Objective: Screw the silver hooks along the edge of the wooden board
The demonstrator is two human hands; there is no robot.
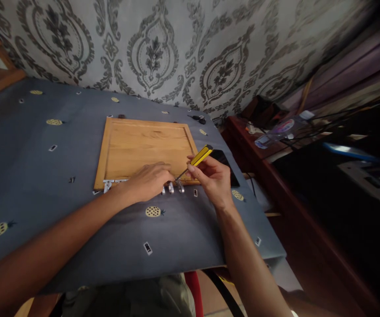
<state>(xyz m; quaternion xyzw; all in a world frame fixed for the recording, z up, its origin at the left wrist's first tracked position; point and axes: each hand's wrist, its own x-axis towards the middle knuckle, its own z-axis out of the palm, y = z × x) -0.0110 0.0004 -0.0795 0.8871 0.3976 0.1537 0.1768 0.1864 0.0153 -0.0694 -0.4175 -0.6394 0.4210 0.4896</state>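
The right hand (pixel 212 178) has its fingers closed tight round a yellow-and-black screwdriver (pixel 201 156), whose tip slants down to a metal hook rail (pixel 171 189) on the near edge of a wooden board (pixel 143 145). The left hand (pixel 148 180) lies palm-down over that rail, fingers together and bent. The left hand covers the rail's middle, so whether it grips or only presses cannot be told. The board lies on a table under a blue pineapple-print cloth (pixel 44 176), a dark phone (pixel 226 165) just beside it, against damask wallpaper (pixel 153 53), with a cluttered, blurred side shelf (pixel 262 145) to the right.
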